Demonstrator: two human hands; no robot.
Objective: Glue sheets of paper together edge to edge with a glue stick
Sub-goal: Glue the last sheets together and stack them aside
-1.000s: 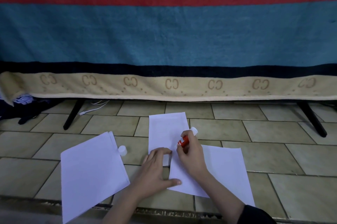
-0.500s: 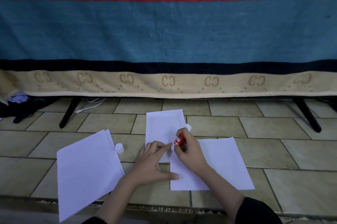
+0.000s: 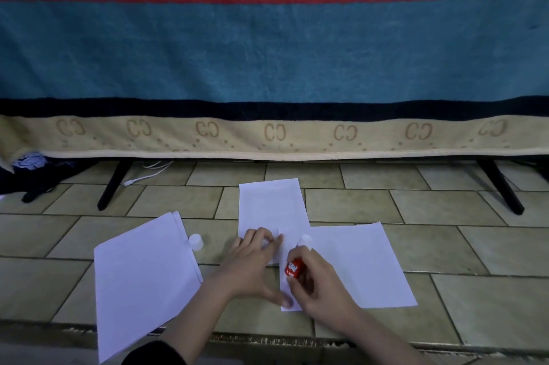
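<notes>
Two white sheets lie on the tiled floor: an upright sheet (image 3: 271, 204) farther away and a wider sheet (image 3: 356, 263) nearer, to the right, their edges overlapping. My left hand (image 3: 252, 266) presses flat on the overlap, fingers spread, thumb on the near sheet's left edge. My right hand (image 3: 318, 281) grips a red glue stick (image 3: 294, 266), its white tip pointing away along the left edge of the near sheet. The white cap (image 3: 195, 241) stands on the floor beside a small stack of sheets (image 3: 142, 278) at the left.
A blue, red and beige blanket (image 3: 273, 67) hangs over a frame with black legs (image 3: 114, 186) behind the sheets. A white cable (image 3: 148, 174) and dark clothing (image 3: 32, 177) lie at the back left. A metal strip edges the floor near me.
My right hand has drawn the glue stick back toward me along the sheet's left edge. The left hand stays pressing on the paper.
</notes>
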